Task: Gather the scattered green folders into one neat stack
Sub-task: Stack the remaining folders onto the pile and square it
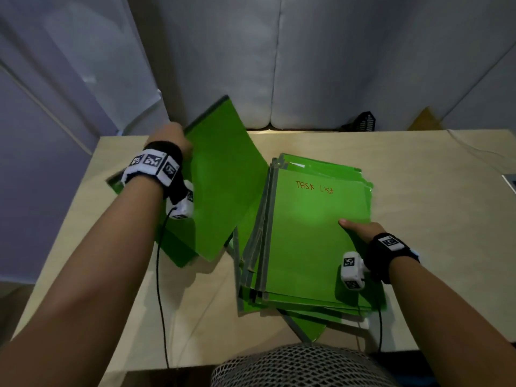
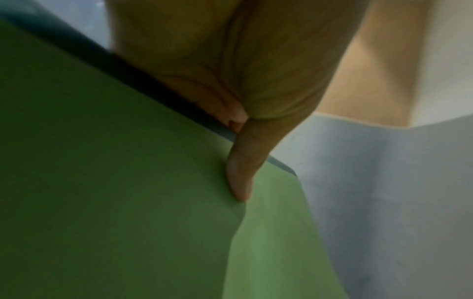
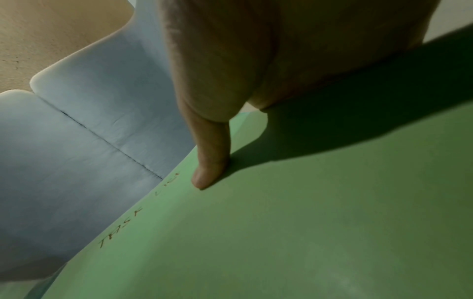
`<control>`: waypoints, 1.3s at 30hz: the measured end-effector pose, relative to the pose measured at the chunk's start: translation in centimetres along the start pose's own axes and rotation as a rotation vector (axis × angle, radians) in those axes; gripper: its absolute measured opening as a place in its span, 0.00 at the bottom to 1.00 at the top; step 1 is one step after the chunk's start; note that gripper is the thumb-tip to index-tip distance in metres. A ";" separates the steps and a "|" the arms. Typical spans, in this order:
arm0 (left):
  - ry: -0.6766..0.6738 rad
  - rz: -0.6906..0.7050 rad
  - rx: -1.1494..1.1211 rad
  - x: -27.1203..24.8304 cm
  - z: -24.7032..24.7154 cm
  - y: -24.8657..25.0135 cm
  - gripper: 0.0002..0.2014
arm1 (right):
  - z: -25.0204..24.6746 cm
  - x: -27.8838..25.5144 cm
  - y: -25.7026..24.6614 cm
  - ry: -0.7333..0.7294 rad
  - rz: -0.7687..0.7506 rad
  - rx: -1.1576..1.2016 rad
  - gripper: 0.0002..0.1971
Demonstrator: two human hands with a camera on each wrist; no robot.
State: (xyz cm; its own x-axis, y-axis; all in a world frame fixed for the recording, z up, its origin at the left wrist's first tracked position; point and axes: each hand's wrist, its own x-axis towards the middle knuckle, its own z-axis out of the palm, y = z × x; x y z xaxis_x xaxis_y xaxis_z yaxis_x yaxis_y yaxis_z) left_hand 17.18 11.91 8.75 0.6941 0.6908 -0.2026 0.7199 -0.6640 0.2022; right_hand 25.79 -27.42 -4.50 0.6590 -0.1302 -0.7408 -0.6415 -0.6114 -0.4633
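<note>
We see a pale worktop point(image 1: 418, 169) carrying an uneven stack of green folders point(image 1: 307, 300) on its right half, the top folder point(image 1: 312, 247) marked TASK LIST, and a flat folder point(image 1: 176, 251) on its left. Above that, a lifted folder point(image 1: 223, 185) stands tilted and bowed, our left hand point(image 1: 170, 138) pinching its dark spine edge, thumb on the green face. Our right hand point(image 1: 360, 229) lays its thumb flat on the top folder; its fingers are hidden, so we cannot tell whether they grip.

Uneven stack of green folders point(image 1: 304, 247), top one lettered "TASK List", lies right; left, a lifted folder point(image 1: 223, 177) tilts, bowed, over another flat folder point(image 1: 178, 247).
</note>
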 end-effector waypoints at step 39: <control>-0.328 -0.562 -0.439 -7.2 18.9 2.2 0.39 | -1.8 0.9 -1.3 -0.059 -0.057 0.155 0.52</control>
State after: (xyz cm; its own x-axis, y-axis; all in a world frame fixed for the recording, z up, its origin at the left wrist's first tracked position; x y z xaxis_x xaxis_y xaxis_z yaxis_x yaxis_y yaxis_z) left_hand 13.83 0.10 -7.44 0.2415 0.7244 -0.6457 0.9433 -0.0190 0.3315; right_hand 27.89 -28.11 -3.66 0.6748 -0.0498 -0.7363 -0.6596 -0.4882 -0.5715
